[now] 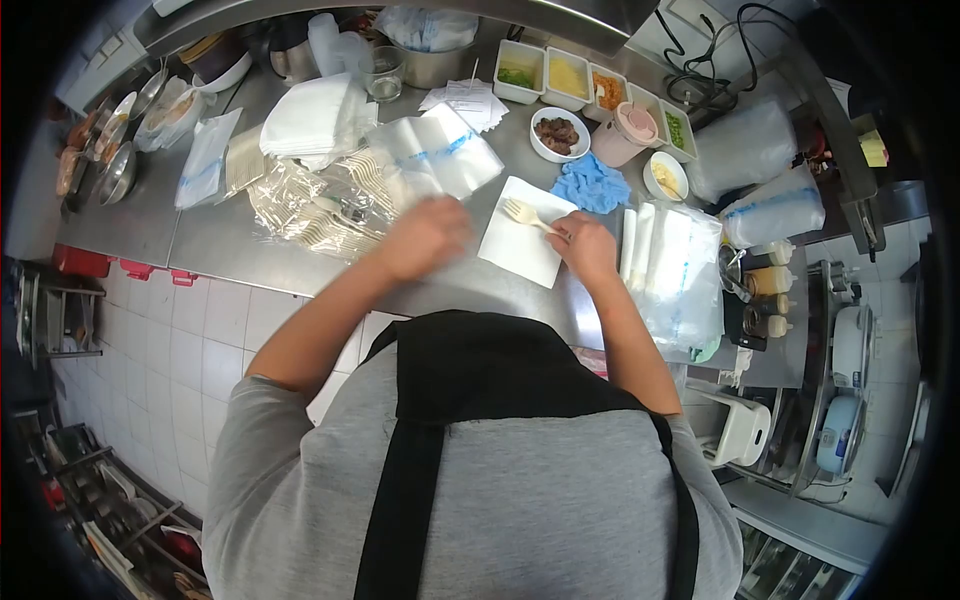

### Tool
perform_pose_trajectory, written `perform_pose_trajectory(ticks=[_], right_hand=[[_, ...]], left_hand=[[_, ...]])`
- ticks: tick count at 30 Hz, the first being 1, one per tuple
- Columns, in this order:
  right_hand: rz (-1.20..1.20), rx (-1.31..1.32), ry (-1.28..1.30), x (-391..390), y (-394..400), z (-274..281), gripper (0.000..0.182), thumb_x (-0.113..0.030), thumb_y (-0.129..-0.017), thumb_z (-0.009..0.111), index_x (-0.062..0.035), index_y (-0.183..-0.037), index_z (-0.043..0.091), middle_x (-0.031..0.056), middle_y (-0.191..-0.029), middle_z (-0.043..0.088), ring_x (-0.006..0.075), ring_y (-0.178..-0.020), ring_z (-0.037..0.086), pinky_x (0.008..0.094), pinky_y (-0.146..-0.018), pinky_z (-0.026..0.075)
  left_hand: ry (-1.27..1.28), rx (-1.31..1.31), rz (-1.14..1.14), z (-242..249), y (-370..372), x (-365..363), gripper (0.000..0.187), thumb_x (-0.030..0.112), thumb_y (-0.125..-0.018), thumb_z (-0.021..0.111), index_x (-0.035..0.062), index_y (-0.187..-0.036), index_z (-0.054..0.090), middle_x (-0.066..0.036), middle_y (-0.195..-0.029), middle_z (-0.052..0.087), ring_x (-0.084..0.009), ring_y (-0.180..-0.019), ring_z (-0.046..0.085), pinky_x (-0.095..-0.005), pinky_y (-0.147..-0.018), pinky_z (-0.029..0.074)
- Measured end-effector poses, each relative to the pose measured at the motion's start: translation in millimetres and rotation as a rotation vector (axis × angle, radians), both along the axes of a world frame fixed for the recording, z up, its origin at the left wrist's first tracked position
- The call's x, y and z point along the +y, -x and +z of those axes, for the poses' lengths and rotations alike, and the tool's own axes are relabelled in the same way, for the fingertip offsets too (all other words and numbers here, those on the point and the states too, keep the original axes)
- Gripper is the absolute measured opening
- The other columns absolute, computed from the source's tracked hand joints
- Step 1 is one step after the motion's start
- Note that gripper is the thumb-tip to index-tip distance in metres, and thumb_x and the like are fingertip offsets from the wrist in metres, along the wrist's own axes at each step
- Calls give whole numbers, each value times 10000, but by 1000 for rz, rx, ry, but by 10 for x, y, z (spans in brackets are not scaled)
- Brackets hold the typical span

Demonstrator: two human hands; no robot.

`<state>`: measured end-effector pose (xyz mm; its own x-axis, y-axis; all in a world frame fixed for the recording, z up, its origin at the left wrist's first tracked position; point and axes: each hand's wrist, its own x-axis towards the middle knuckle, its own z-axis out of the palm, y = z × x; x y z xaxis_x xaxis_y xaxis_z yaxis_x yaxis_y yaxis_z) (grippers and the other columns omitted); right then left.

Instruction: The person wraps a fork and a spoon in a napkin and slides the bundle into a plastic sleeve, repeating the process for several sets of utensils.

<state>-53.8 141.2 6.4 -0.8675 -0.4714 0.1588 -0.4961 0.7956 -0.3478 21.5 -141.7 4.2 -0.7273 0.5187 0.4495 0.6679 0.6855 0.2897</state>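
My right hand (592,246) is closed on the handle of a pale disposable fork (520,210). Its tines point to the left, over a square white napkin (512,256) on the steel counter. My left hand (432,238) is blurred by motion, so its fingers cannot be made out. It is just right of a pile of pale disposable cutlery (335,228) in crinkled clear wrapping. Beyond that hand lie clear plastic bags (455,160) with blue print. A stack of white napkins (312,118) sits behind the cutlery.
Several white tubs of chopped food (566,80) line the back, near a bowl of dark meat (560,138) and a pink lidded container (624,138). A blue cloth (590,184) lies beyond my right hand. More plastic bags (680,270) and squeeze bottles (770,280) are to the right.
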Motion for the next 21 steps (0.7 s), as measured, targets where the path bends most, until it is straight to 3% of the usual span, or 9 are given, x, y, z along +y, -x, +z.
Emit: perform_pose_trajectory(ticks=[7,10,13,16,19,21], right_hand=[[-2,-27,-74,-118,58,-143,192,-268,-726,741,-120,-844,709,39,-869,652,250,-851,626,380,-711,513],[53,78,101,-120,-32,-39,280,-333,-698,765,-113,-855,694,37,-893,637,258,-903,605,396,-741,494],[214,11,44,-116,-280,216,333,-319,-680,793,-97,-895,670,68,-946,624,300,-929,574,398,-779,466],[252,16,70,-74,-261,86,223,-231,-701,774,-98,-831,650,75,-925,604,304,-911,561,424,-771,447],[175,68,135,-81,-37,93,151,-181,-725,743,-98,-806,646,75,-905,605,299,-900,561,430,-761,446],[90,86,136,-93,152,110,124,-166,-738,726,-96,-799,643,78,-903,608,304,-899,562,432,-758,450]], left_hand=[[159,-129,-120,-265,152,484,182,196,-731,696,113,-884,643,-12,-945,593,-202,-981,534,-374,-825,431],[172,-101,-76,-348,189,511,123,176,-742,688,117,-822,615,-15,-911,582,-206,-950,536,-382,-819,429],[-42,-186,-2,-330,252,567,127,160,-736,686,113,-780,577,-24,-875,576,-228,-940,539,-389,-811,432],[-145,-221,-8,-296,468,534,181,208,-737,711,107,-827,591,-42,-874,586,-260,-927,542,-401,-807,439],[-203,-255,25,32,646,452,294,359,-734,735,123,-856,609,-41,-911,608,-257,-968,542,-396,-807,439],[-175,-268,60,131,765,417,413,411,-713,759,120,-971,617,-62,-992,615,-271,-1015,542,-392,-850,444]])
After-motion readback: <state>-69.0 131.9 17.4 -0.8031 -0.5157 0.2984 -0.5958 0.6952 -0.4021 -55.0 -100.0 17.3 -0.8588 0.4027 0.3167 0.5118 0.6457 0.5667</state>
